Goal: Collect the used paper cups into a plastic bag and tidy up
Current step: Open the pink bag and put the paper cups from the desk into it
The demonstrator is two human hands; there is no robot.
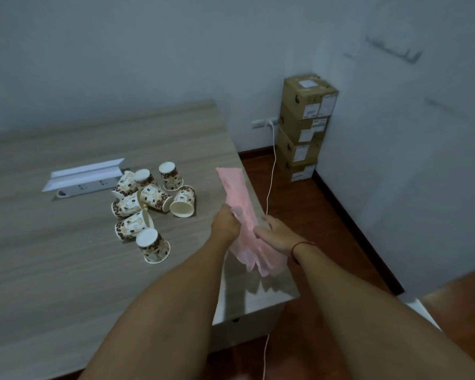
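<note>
A pink plastic bag (237,193), still flat and bunched, is lifted over the table's right edge. My left hand (225,224) grips it on its left side and my right hand (276,234) pinches it on its right side, at about mid-length. Its lower end hangs crumpled below my hands. Several paper cups (151,198) with a coffee-bean print lie in a loose heap on the wooden table (52,264), left of my hands. Some lie on their sides, some stand upside down.
A white power strip (83,185) and a folded white card (88,168) lie behind the cups. A white cable (272,171) runs from a wall socket down past the table's right edge. Stacked cardboard boxes (305,127) stand in the corner on the floor.
</note>
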